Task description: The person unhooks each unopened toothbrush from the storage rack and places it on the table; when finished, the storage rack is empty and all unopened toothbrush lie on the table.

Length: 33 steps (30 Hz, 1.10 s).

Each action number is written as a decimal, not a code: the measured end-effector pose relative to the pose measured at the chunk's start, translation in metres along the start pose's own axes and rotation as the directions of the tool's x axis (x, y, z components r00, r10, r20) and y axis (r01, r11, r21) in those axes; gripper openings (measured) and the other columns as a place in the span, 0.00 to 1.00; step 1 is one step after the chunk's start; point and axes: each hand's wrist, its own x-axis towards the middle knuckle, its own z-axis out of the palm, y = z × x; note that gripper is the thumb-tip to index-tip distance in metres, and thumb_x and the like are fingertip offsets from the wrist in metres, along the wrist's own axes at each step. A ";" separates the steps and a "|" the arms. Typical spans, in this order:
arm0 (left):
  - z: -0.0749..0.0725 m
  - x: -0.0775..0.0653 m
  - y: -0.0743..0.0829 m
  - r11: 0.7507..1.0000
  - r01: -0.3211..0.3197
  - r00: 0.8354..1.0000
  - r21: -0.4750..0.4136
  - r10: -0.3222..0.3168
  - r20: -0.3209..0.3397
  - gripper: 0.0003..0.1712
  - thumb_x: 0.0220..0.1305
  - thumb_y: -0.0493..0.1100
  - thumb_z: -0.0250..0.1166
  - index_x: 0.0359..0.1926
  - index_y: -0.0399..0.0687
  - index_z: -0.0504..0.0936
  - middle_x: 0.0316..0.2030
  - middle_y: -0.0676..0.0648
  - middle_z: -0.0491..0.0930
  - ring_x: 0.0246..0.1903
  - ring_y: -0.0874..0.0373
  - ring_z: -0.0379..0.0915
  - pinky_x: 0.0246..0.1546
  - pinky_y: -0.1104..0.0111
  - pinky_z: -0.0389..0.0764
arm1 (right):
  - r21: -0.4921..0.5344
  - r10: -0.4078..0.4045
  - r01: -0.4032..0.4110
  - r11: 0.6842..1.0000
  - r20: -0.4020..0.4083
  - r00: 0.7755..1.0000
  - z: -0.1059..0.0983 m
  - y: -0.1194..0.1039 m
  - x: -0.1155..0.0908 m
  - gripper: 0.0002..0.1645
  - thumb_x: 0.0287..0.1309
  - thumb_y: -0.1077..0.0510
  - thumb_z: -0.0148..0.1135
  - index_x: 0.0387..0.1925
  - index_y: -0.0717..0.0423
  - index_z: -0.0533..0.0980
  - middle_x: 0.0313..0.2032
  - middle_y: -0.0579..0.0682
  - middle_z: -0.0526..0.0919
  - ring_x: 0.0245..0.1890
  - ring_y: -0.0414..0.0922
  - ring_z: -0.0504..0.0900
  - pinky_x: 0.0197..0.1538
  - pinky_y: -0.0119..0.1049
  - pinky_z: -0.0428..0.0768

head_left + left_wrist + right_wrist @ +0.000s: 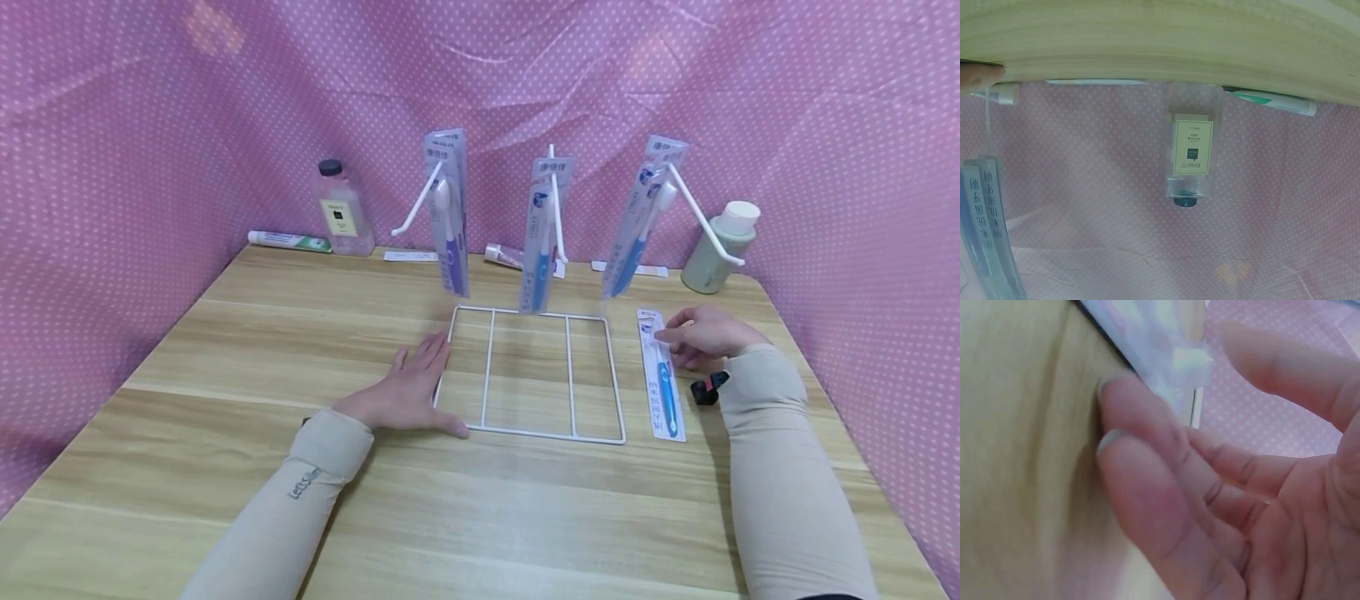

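A packaged blue toothbrush (666, 392) lies flat on the table, right of a white wire rack (525, 432). My right hand (708, 332) is at the pack's upper right edge, fingers bent and thumb over that edge. In the right wrist view, the fingertips (1141, 478) are beside the clear pack (1154, 331), with the thumb apart from them. My left hand (408, 392) rests with spread fingers on the table, against the rack's left side. Packaged toothbrushes hang on the rack's hooks: purple (453, 262) at left, blue (540, 279) in the middle, blue (628, 260) at right.
Along the back stand a pink bottle with black cap (347, 218) and a green bottle with white lid (712, 254). Toothpaste tubes lie there, one white and green (288, 242), one pinkish (506, 255). White hook arms (705, 221) jut forward. Pink dotted cloth (480, 75) encloses the table.
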 end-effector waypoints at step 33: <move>-0.001 -0.002 0.000 1.000 -0.006 1.000 -0.024 0.007 0.006 0.84 0.50 0.79 0.73 0.84 0.33 0.37 0.85 0.37 0.28 0.85 0.41 0.24 0.80 0.36 0.29 | 0.358 -0.221 0.660 0.661 -0.747 0.627 -0.002 -0.079 -0.045 0.25 0.78 0.51 0.60 0.71 0.47 0.71 0.62 0.42 0.79 0.62 0.39 0.79 0.59 0.24 0.80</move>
